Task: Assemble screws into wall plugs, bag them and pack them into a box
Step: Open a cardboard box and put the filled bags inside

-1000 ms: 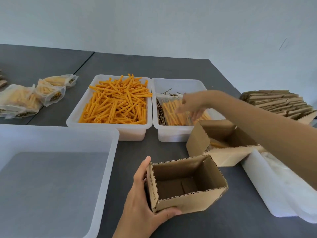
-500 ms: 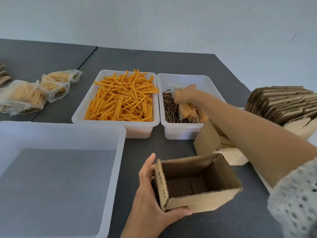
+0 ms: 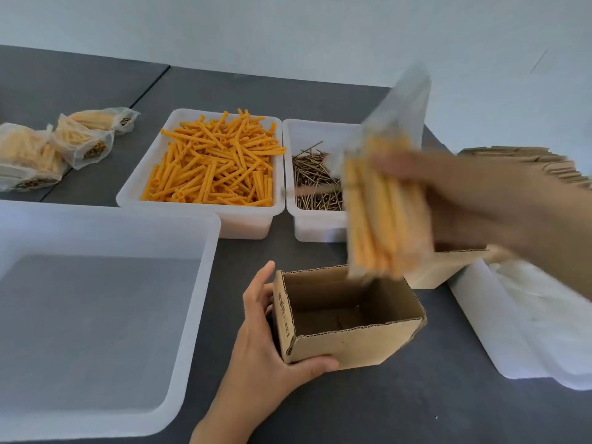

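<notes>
Two hands shared the job over the dark table (image 3: pixel 368 408), and the surroundings came first by size: a large translucent bin (image 3: pixel 105 315) sat at the near left, behind it a tray of orange wall plugs (image 3: pixel 214 168) and, just beside that, a tray of screws (image 3: pixel 315 177); a pile of filled bags (image 3: pixel 57 145) lay at the far left and a stack of flat cardboard (image 3: pixel 525 158) at the far right. Nearer the middle stood the open cardboard box (image 3: pixel 349 318), mouth up, apparently with nothing in it yet. The left hand (image 3: pixel 266 347) held it at its left end — thumb curled along the front wall, fingers against the side panel. The right hand (image 3: pixel 474 200) was badly motion-blurred; it seemed to grip a clear bag of assembled plugs (image 3: pixel 381 206) by its right side, though how the fingers lay could not be made out. The relation that mattered was plain enough: the bag hung above and slightly behind the box's far rim, its long axis close to upright, lower end pointing down toward the opening — so the right hand was the nearer one to finish. The likely next move would be to lower it forward into the box, probably turning it to lie along the box's length.
</notes>
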